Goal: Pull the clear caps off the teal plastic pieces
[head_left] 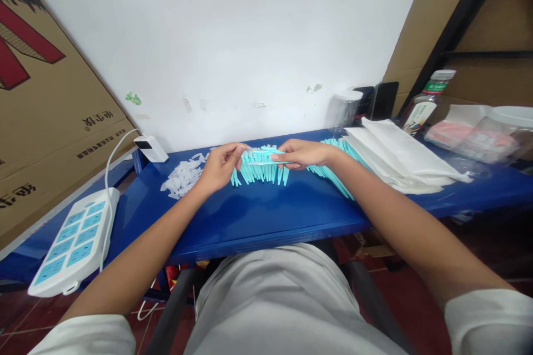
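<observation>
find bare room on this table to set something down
Bare blue tabletop: between the central turquoise plastic sticks and its front edge; between the white power strip and small whitish plastic pieces. Crowded: right end, around flat white packets.

Right-hand fingers (287, 157) grip turquoise sticks (268, 150) above a blue table (258, 216).

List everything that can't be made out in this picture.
All in the head view:
What, if anything, the left grip pinches: too small, partly covered by the fingertips.
How many turquoise pieces lie in the middle: they overlap, and the right grip covers some.
Bottle label wording: too small and blurred.
White-lidded tub: cut off by the right edge.
</observation>
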Motion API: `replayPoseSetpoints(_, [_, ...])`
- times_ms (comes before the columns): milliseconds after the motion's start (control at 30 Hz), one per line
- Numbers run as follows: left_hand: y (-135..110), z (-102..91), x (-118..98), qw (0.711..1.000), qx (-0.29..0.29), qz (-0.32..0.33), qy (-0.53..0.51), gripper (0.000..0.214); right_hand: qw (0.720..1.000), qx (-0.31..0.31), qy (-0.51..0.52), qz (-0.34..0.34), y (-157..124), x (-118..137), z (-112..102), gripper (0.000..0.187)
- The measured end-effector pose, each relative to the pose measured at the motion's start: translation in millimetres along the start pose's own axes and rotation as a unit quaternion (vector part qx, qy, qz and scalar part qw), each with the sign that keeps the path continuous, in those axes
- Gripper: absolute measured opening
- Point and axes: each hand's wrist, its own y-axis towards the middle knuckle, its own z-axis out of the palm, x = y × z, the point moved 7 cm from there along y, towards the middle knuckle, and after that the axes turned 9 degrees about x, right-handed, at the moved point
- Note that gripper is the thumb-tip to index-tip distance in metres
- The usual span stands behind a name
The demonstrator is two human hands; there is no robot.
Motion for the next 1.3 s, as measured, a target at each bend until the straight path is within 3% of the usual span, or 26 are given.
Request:
replayPoseSetpoints(267, [1,-5.6,-6,0.999,-0.034,-0.007,-0.015,0.042,1.0,-0.003,-0.006,0.007,-1,0,0,0.054])
replayPoseSetpoints(500, [1,-5.3,-5,0.999,-0.026,-0.02,-0.04,0.041,1.0,-0.002,0.001,0.003,-1,-1,-2,0.054])
replayPoseSetpoints(1033, [1,-0.2,-17,0.998,0.056,0.009,0.009,0.034,0.996,0.055,0.064,0.016,-1,-5,4,0.05])
replayPoseSetpoints(1300, [0,5.2,-17,0.993,0.109,0.023,0.035,0.031,0.995,0.084,0.043,0.02,-1,-5,10,0.048])
